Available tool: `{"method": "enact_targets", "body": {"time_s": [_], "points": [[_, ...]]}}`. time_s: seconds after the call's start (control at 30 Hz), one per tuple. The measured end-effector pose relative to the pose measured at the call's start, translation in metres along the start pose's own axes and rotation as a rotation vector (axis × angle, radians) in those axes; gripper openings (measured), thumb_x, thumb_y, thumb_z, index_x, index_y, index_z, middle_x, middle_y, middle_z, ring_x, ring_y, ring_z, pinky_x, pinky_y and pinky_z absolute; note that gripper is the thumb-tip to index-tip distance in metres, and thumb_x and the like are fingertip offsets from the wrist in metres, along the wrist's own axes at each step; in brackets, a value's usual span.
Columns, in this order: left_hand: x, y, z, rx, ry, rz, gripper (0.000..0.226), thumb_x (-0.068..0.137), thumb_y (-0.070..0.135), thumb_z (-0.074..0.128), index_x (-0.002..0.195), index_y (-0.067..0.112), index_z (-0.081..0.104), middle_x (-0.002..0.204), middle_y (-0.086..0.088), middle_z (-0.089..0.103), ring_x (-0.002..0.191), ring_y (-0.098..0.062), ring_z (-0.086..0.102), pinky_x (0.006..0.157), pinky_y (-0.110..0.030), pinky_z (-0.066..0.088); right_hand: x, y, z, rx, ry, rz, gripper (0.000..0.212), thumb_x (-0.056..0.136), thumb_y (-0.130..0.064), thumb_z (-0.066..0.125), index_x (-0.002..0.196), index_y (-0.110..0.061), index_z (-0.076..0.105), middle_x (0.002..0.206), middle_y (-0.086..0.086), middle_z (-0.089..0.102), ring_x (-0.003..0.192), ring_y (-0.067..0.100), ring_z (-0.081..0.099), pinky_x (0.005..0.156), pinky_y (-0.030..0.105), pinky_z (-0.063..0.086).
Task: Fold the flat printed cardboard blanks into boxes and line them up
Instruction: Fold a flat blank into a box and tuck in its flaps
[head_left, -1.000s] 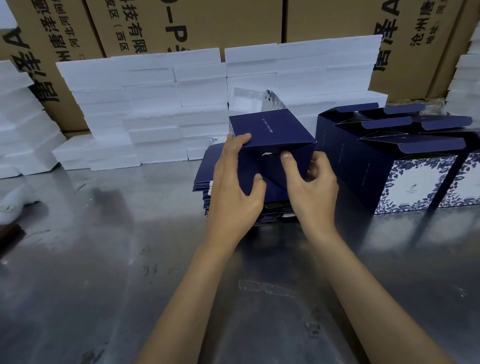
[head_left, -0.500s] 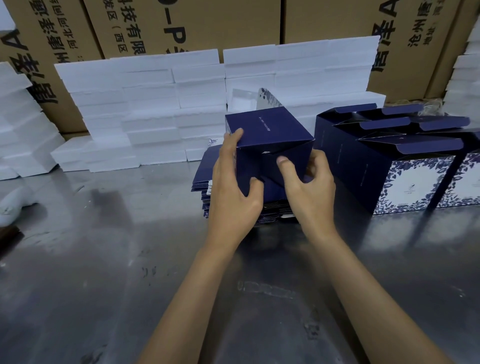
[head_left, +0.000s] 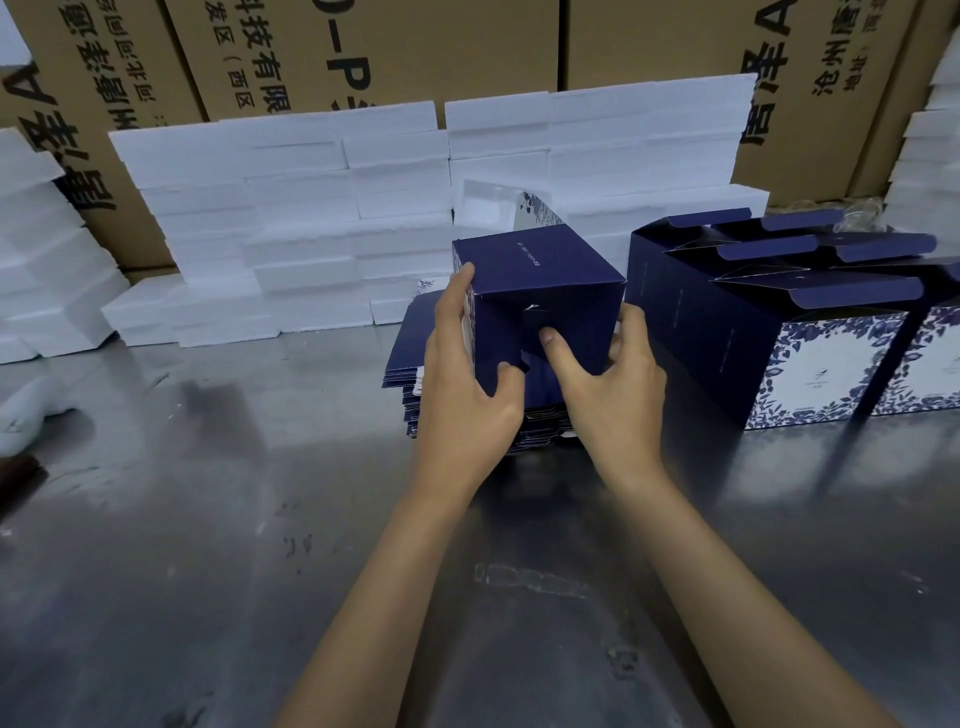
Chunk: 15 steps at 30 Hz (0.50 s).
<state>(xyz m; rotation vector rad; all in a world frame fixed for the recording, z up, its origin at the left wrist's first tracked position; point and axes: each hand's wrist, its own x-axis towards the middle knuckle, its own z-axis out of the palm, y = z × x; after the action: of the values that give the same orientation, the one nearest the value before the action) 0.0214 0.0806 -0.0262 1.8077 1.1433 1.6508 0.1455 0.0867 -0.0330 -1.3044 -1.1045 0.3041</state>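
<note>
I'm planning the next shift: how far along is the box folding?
Done: several folded boxes stand lined up at right, top flaps open. In hand: both hands grip one box, closing its bottom flaps. Left: a stack of flat blanks underneath.

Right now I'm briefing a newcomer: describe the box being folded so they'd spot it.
On the steel table, before the white foam stacks, lies a pile of navy blanks. The box is held above it by both hands, unlike the open-topped boxes standing at right.

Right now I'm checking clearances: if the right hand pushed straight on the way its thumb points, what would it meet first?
The navy box itself: the right hand's thumb already presses its near flap.
</note>
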Motion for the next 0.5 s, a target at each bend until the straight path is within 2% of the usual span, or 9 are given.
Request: {"method": "enact_targets", "body": {"time_s": [0.37, 0.5], "points": [[-0.0008, 0.0001, 0.0015, -0.013, -0.017, -0.009, 0.086, 0.085, -0.003, 0.053, 0.151, 0.043, 0.021, 0.154, 0.014, 0.039, 0.142, -0.007, 0.037, 0.112, -0.044, 0.042, 0.0007, 0.0017, 0.0002, 0.006, 0.004, -0.009, 0.042, 0.086, -0.042, 0.077, 0.119, -0.024, 0.057, 0.093, -0.013, 0.073, 0.090, 0.009, 0.069, 0.083, 0.042, 0.057], [0.0006, 0.0003, 0.0004, -0.022, -0.007, -0.007, 0.087, 0.086, -0.001, 0.054, 0.150, 0.047, 0.020, 0.154, 0.017, 0.038, 0.140, -0.016, 0.042, 0.106, -0.051, 0.047, 0.0013, 0.0025, 0.0005, 0.014, -0.040, -0.015, 0.045, 0.085, -0.044, 0.077, 0.120, -0.027, 0.055, 0.095, -0.017, 0.072, 0.092, 0.005, 0.069, 0.085, 0.042, 0.057]]}}
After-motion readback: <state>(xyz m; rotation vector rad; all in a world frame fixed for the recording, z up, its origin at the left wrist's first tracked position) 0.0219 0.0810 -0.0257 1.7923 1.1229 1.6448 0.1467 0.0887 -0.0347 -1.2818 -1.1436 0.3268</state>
